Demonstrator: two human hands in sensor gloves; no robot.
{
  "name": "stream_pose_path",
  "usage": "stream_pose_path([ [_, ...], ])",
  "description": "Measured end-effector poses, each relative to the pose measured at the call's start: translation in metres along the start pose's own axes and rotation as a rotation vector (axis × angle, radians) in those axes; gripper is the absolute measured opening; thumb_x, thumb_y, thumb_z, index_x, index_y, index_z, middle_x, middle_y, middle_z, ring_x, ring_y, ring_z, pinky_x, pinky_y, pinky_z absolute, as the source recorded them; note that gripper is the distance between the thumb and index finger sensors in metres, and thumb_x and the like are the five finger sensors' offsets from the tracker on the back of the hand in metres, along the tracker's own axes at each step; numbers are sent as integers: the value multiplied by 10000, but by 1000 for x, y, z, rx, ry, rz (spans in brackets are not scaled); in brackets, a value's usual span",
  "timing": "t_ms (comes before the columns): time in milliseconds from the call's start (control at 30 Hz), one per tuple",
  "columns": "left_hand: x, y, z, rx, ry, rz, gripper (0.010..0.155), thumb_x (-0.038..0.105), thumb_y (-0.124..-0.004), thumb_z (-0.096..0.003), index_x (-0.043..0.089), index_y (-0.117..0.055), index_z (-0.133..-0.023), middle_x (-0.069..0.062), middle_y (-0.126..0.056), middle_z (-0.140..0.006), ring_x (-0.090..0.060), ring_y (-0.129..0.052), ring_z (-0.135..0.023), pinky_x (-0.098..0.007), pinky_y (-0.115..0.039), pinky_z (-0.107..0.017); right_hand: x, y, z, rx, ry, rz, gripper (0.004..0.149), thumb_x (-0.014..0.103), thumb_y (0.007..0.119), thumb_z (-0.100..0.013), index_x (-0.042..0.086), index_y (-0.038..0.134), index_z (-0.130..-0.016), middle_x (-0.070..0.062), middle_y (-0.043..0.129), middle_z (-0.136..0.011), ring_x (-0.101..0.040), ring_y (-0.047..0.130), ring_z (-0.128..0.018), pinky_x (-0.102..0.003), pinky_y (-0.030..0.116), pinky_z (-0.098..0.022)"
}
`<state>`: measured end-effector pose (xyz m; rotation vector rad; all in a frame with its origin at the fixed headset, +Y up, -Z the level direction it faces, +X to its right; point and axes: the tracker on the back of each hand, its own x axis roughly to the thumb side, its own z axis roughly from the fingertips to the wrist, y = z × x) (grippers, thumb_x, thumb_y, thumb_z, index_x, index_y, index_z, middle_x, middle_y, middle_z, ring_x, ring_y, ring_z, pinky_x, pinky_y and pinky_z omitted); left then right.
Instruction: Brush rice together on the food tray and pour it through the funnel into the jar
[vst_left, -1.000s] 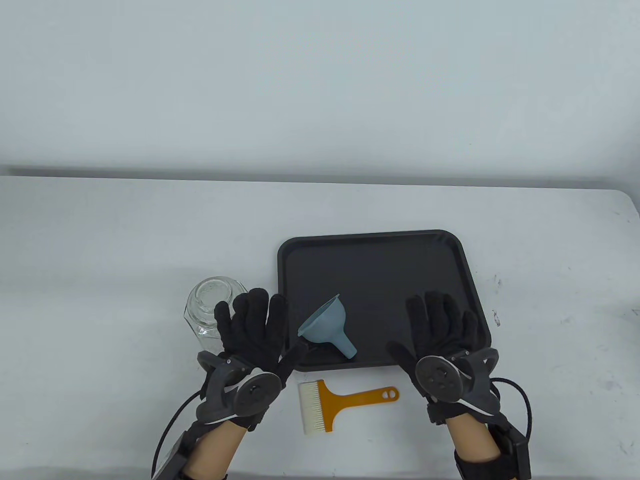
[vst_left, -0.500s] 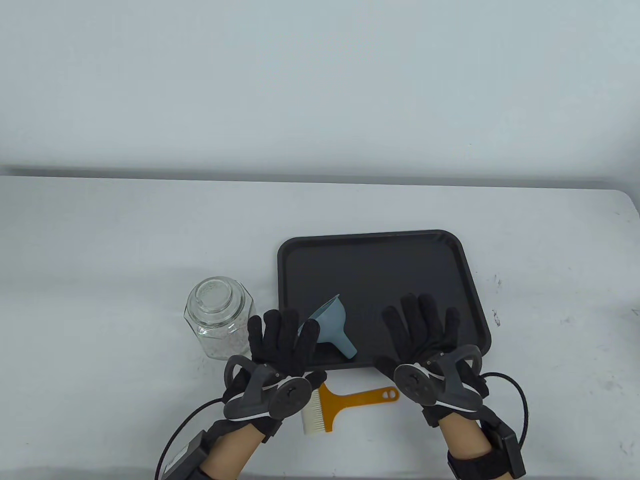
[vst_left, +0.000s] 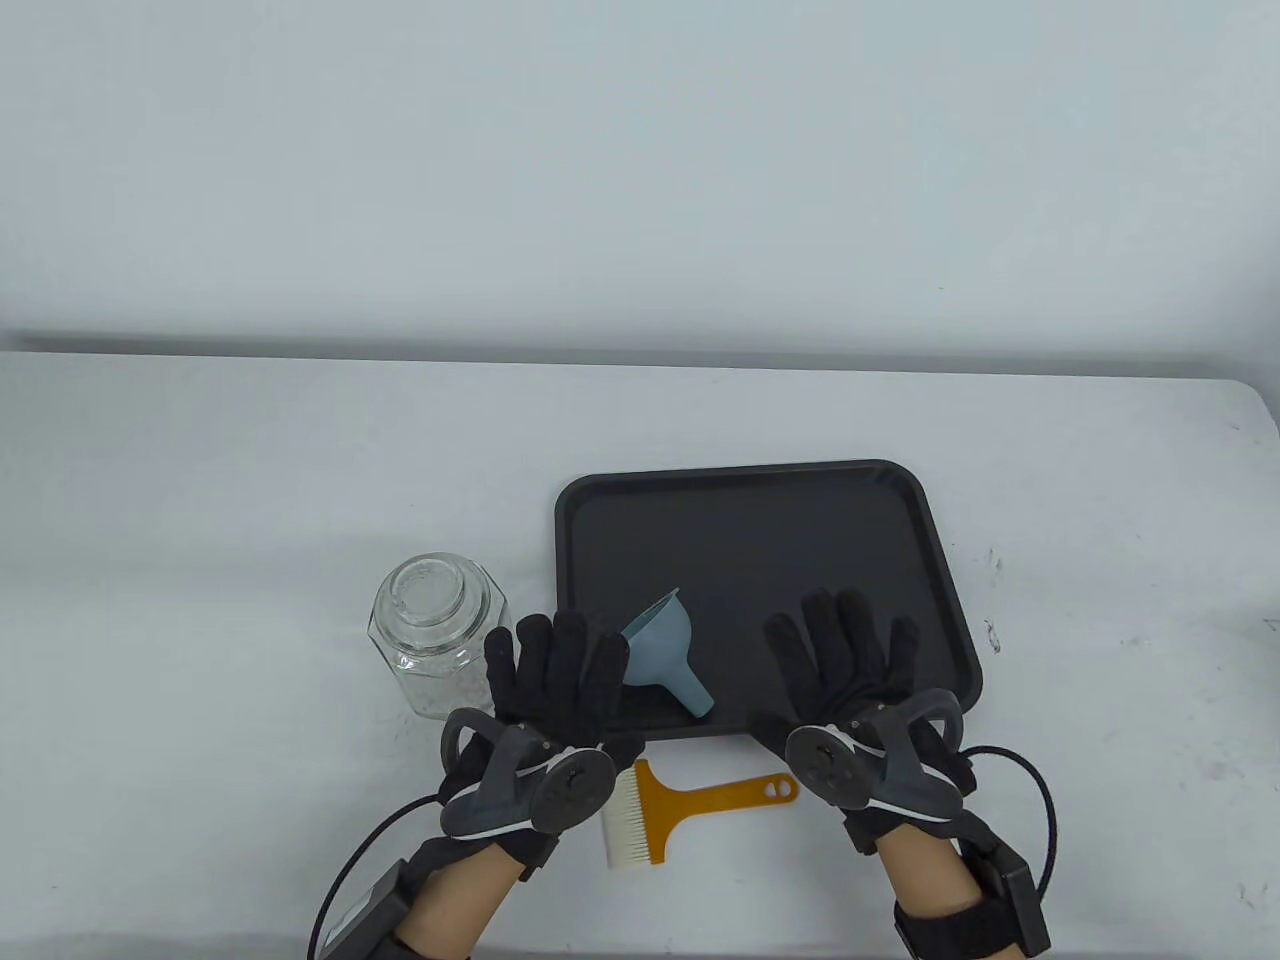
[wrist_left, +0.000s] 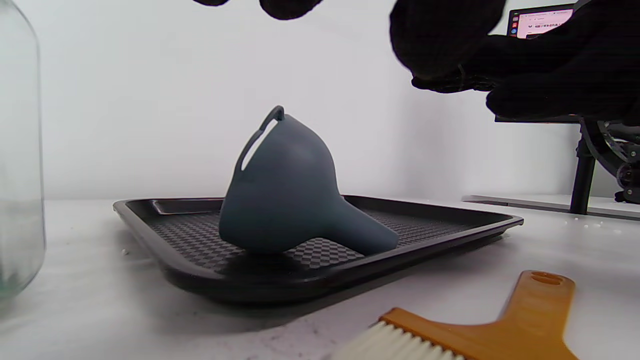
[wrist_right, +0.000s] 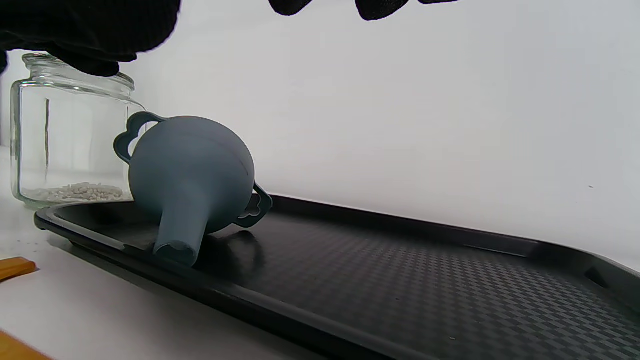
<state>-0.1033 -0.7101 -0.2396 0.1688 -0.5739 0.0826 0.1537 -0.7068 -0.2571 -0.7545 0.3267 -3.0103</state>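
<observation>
A black food tray lies mid-table, with no rice visible on it. A blue-grey funnel lies on its side in the tray's near left corner, also plain in the left wrist view and the right wrist view. The glass jar stands left of the tray with a thin layer of rice at its bottom. An orange-handled brush lies in front of the tray. My left hand hovers open by the funnel, holding nothing. My right hand hovers open over the tray's near right part.
The white table stretches wide on all sides, with a few dark specks at the right. A monitor on a stand shows far off in the left wrist view. Cables trail from both wrists toward the near edge.
My left hand moved right from in front of the jar to the funnel's side. My right hand drew slightly left and nearer. Funnel, jar and brush stayed put.
</observation>
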Motion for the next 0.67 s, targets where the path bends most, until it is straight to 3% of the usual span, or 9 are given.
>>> stream_pose_path([
  [667, -1, 0, 0, -1, 4, 13, 872, 496, -627, -554, -6, -239, -1153, -457, -208, -1111, -807, -269, -935, -869, -89, -563, 0, 0, 0, 37, 17, 3, 827, 580, 574, -515, 69, 252, -1080, -334, 223, -1112, -668, 270, -992, -842, 197, -535],
])
